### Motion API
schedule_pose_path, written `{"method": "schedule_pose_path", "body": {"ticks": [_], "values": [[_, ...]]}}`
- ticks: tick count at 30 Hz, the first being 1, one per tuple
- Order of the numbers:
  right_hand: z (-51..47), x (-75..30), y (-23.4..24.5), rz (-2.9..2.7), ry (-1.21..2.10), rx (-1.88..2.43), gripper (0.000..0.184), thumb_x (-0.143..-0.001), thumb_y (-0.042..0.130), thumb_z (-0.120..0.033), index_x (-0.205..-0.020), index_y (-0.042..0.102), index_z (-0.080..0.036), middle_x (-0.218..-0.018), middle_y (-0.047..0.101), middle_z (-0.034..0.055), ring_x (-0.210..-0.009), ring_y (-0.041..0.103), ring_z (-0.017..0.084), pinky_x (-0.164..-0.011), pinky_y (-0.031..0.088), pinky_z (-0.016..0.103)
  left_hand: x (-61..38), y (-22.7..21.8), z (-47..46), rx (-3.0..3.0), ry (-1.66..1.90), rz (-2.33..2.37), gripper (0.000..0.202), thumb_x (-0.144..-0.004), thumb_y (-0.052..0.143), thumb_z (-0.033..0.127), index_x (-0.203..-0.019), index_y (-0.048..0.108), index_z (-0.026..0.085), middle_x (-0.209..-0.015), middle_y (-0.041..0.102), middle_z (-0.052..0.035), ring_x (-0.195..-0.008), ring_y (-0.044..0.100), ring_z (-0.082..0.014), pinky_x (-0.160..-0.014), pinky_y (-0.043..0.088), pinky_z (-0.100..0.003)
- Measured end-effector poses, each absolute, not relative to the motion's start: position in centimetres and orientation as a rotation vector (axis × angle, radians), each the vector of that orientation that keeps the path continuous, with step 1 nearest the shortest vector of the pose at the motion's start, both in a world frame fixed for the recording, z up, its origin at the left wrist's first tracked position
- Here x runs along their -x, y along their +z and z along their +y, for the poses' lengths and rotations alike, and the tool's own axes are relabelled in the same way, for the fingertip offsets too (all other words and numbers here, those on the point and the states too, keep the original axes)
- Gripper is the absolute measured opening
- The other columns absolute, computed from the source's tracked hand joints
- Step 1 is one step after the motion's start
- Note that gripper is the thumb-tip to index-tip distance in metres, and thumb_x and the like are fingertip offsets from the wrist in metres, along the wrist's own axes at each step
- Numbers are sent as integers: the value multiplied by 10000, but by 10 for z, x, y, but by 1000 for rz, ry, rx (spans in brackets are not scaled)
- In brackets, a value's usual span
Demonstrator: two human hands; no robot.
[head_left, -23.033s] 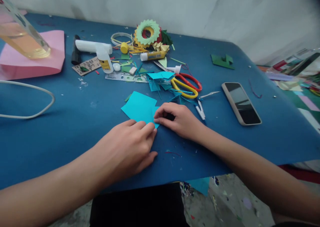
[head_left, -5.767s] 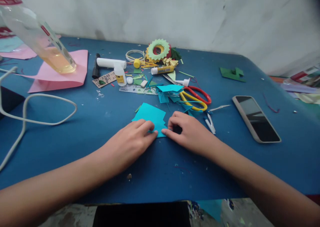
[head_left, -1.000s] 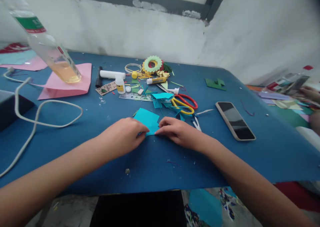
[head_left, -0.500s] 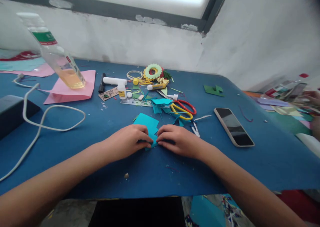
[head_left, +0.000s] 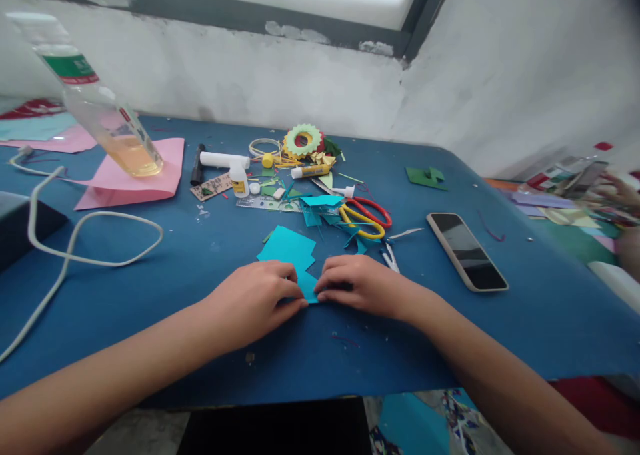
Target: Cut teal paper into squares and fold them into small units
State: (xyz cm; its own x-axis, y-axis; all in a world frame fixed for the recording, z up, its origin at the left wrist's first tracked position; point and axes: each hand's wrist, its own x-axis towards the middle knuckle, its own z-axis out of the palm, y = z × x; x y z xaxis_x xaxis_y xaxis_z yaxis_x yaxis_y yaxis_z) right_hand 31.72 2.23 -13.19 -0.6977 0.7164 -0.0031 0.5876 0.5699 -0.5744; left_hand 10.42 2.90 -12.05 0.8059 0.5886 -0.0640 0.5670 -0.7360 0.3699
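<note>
Bright blue paper [head_left: 288, 245] with a notched right edge lies on the table in front of me. My left hand [head_left: 263, 298] is closed on the near part of it, thumb and fingertips pinching close to the bottom edge. From the other side, my right hand [head_left: 361, 284] grips the paper's right corner between bent fingers and thumb. The fingertips of both hands are a short gap apart, with a paper strip showing between them. Just beyond are blue paper scraps [head_left: 320, 203] and scissors with red and yellow handles [head_left: 367, 218].
A phone [head_left: 467, 251] lies at right, near open white-and-blue small scissors [head_left: 391, 256]. Behind are a glue bottle [head_left: 239, 181], a glue stick [head_left: 311, 171] and a ruler [head_left: 270, 205]. Left stand a tilted-looking bottle [head_left: 133, 155] and a white cable [head_left: 95, 261]. A person's hand [head_left: 620, 191] shows far right.
Both hands have shifted slightly toward me with the blue paper. The paper has turned a little, and more of its near part shows between my fingers. The view has moved slightly.
</note>
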Motion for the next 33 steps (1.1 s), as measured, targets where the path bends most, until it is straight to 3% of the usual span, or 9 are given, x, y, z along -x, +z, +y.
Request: {"method": "schedule_pose_path", "body": {"ticks": [6, 12, 20, 26, 30, 33], "values": [[18, -313, -129, -2605, 762, 1135, 62, -845, 542, -167, -820, 596, -148, -839, 580, 54, -781, 547, 158, -690, 442, 272, -106, -120, 26, -2604, 55, 909, 245, -862, 508, 341, -1024, 642, 216, -903, 642, -43, -820, 611, -193, -698, 450, -282], [17, -305, -132, -2617, 589, 1218, 60, -852, 478, -147, -860, 536, -136, -793, 584, 66, -695, 522, 163, -623, 416, 272, -108, -125, 33, -2457, 38, 1012, 154, -837, 550, 292, -914, 639, 194, -837, 644, -24, -747, 600, -173, -628, 422, -253], [19, -302, -142, -2590, 474, 1266, 152, -880, 496, -200, -1012, 526, -132, -914, 606, 93, -828, 570, 191, -687, 436, 287, -109, -125, 33, -2358, 54, 1234, 195, -820, 567, 380, -867, 588, 192, -731, 641, -6, -649, 582, -175, -530, 336, -242], [20, -305, -138, -2441, 576, 1442, 219, -763, 669, -336, -788, 550, -155, -834, 571, 54, -783, 542, 183, -675, 426, 283, -109, -121, 32, -2358, -20, 1358, 245, -792, 562, 462, -767, 584, 219, -750, 646, -5, -687, 590, -208, -513, 308, -257], [17, -301, -135, -2436, 604, 1495, 166, -792, 640, -265, -720, 536, -159, -792, 559, 43, -774, 525, 181, -673, 406, 286, -108, -121, 31, -2367, 80, 1294, 130, -780, 580, 349, -788, 578, 220, -829, 643, -7, -794, 584, -211, -586, 357, -266], [14, -298, -134, -2425, 599, 1469, 121, -803, 615, -215, -749, 525, -155, -817, 554, 50, -799, 518, 188, -697, 412, 296, -109, -122, 29, -2345, 144, 1224, 34, -758, 563, 212, -788, 579, 214, -816, 640, 2, -766, 584, -187, -617, 373, -262]]}}
